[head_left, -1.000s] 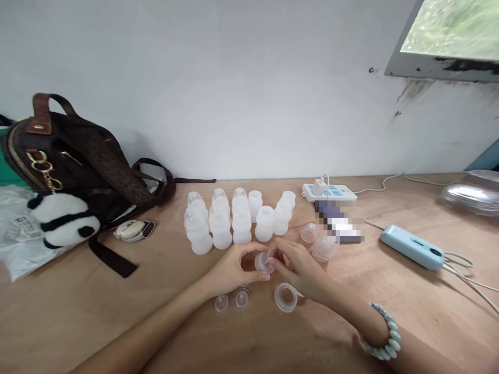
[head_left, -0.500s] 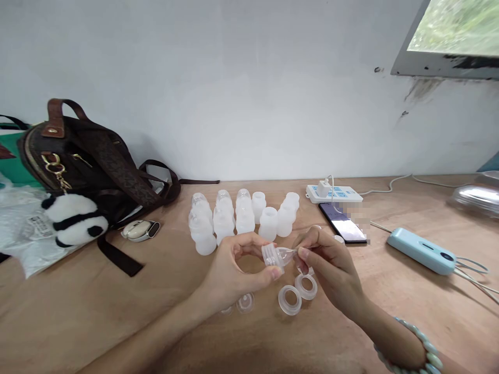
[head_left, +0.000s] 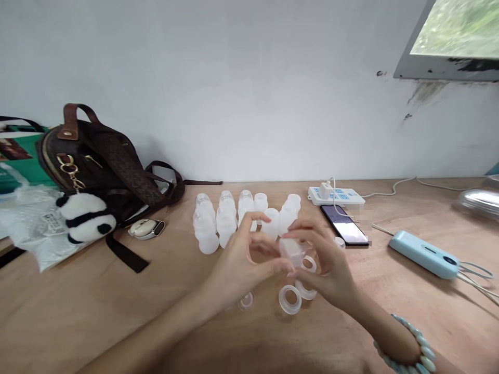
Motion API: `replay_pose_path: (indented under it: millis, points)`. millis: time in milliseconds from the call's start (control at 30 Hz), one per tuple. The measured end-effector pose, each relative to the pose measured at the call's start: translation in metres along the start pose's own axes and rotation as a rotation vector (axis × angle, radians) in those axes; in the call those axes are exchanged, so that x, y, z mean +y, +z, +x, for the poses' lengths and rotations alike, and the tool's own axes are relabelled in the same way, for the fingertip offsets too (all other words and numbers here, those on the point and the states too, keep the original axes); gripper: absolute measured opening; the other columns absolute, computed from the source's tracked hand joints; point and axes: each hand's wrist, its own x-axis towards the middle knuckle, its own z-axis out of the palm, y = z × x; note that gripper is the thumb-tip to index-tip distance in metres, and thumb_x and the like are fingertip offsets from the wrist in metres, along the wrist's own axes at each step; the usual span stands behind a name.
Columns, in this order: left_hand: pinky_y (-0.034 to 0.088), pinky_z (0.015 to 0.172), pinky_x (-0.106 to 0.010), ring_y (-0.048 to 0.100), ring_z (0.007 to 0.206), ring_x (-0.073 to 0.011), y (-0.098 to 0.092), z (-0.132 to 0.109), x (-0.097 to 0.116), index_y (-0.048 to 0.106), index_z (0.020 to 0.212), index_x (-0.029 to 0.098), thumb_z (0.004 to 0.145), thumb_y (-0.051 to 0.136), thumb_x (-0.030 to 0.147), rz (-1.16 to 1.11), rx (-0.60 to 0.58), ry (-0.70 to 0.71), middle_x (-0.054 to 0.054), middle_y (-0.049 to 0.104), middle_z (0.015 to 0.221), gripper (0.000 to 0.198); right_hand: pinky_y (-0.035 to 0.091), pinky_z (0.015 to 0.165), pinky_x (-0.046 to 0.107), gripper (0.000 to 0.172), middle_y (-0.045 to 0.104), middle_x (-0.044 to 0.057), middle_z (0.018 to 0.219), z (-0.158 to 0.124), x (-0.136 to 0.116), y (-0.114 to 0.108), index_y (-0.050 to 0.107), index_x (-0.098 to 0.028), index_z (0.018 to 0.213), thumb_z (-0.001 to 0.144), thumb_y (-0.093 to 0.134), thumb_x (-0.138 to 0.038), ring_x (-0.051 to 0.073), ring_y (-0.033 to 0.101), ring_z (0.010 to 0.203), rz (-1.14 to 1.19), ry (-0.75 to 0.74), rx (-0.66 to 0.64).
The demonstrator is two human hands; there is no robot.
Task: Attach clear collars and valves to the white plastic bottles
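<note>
1. A small translucent plastic piece (head_left: 290,252) is held in the air between both hands, above the wooden table (head_left: 78,311); motion blur hides its exact shape.
2. The left hand (head_left: 241,259) pinches the piece from the left between thumb and fingertips.
3. The right hand (head_left: 327,265), with a bead bracelet (head_left: 413,358) on its wrist, closes its fingers on the piece from the right.
4. Just below the hands, two translucent rings (head_left: 289,299) lie on the table, touching each other, and a small clear teat (head_left: 246,300) sits left of them.
5. Behind the hands stands a cluster of white plastic bottles (head_left: 206,234).
6. To the right lie a phone (head_left: 345,224), a power strip (head_left: 336,196) and a light blue device (head_left: 423,254).
7. Far left are a brown bag (head_left: 105,166) and a panda plush (head_left: 86,218).
</note>
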Motion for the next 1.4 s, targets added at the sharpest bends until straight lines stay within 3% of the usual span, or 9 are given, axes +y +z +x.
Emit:
replay_pose_path:
  millis: [133,233,367,533,700,867,1100,1300,1400]
  points:
    - [0.049,0.087,-0.036,0.065,0.096,-0.0212,-0.017,0.048,0.025,0.049,0.123,0.022,0.094,0.057,0.030,0.532,0.195,0.248,-0.005,0.070,0.109,0.031,0.048,0.082,0.042,0.029,0.057,0.007,0.105,0.003,0.014,-0.005,0.061,-0.027,0.110,0.086,0.070,-0.038,0.028,0.057,0.102,-0.007,0.094,0.363]
    - [0.045,0.096,-0.040,0.062,0.112,-0.0267,-0.031,0.102,0.031,0.060,0.117,0.017,0.089,0.053,0.012,1.070,0.027,0.132,-0.010,0.063,0.128,0.029,0.048,0.084,0.043,0.030,0.059,0.007,0.105,0.004,0.024,-0.005,0.061,-0.027,0.110,0.084,0.073,-0.037,0.027,0.057,0.101,-0.062,0.162,0.387]
    - [0.047,0.093,-0.042,0.066,0.104,-0.0326,-0.036,0.153,0.019,0.072,0.097,0.018,0.066,0.075,0.006,1.173,-0.178,-0.025,-0.011,0.073,0.112,0.034,0.049,0.083,0.042,0.030,0.060,0.006,0.107,0.004,0.029,-0.002,0.061,-0.026,0.111,0.085,0.071,-0.035,0.026,0.058,0.102,-0.096,0.158,0.334]
    - [0.052,0.082,-0.039,0.069,0.090,-0.0300,-0.032,0.172,0.014,0.071,0.070,0.021,0.059,0.084,0.014,1.205,-0.260,-0.068,-0.005,0.076,0.080,0.018,0.049,0.082,0.043,0.030,0.062,0.007,0.107,0.003,0.030,-0.002,0.059,-0.027,0.111,0.086,0.070,-0.038,0.026,0.059,0.099,-0.091,0.178,0.330]
    - [0.049,0.089,-0.039,0.067,0.100,-0.0291,-0.043,0.155,0.068,0.074,0.095,0.014,0.073,0.069,0.011,1.192,-0.177,0.059,-0.008,0.073,0.101,0.022,0.050,0.082,0.042,0.029,0.061,0.006,0.100,0.005,0.029,-0.007,0.060,-0.025,0.107,0.084,0.071,-0.039,0.025,0.059,0.094,-0.043,0.179,0.402]
    - [0.046,0.091,-0.038,0.064,0.105,-0.0253,-0.049,0.101,0.105,0.073,0.105,0.014,0.083,0.057,0.013,1.045,-0.171,0.294,-0.003,0.066,0.106,0.027,0.050,0.075,0.039,0.030,0.063,0.005,0.096,0.009,0.030,-0.013,0.059,-0.024,0.105,0.082,0.072,-0.037,0.023,0.059,0.087,0.023,0.210,0.518]
    - [0.049,0.085,-0.036,0.067,0.097,-0.0261,-0.027,0.047,0.031,0.067,0.113,0.020,0.078,0.057,0.009,0.869,-0.418,0.206,-0.006,0.070,0.107,0.038,0.055,0.074,0.039,0.030,0.068,0.004,0.096,0.010,0.029,-0.011,0.062,-0.024,0.104,0.079,0.076,-0.034,0.022,0.065,0.087,0.052,0.228,0.500]
    - [0.043,0.101,-0.046,0.055,0.124,-0.0348,-0.013,0.022,-0.028,0.047,0.139,0.025,0.078,0.070,0.021,0.582,-0.192,0.014,-0.010,0.058,0.139,0.066,0.059,0.071,0.037,0.035,0.070,0.004,0.103,0.010,0.030,-0.008,0.066,-0.026,0.108,0.076,0.079,-0.029,0.021,0.067,0.090,0.105,0.241,0.415]
    - [0.045,0.097,-0.046,0.056,0.122,-0.0350,-0.005,0.013,-0.043,0.042,0.137,0.026,0.076,0.072,0.021,0.456,-0.117,-0.077,-0.010,0.058,0.137,0.068,0.059,0.071,0.036,0.037,0.069,0.004,0.101,0.010,0.030,-0.008,0.066,-0.026,0.109,0.075,0.080,-0.030,0.020,0.066,0.088,0.129,0.245,0.407]
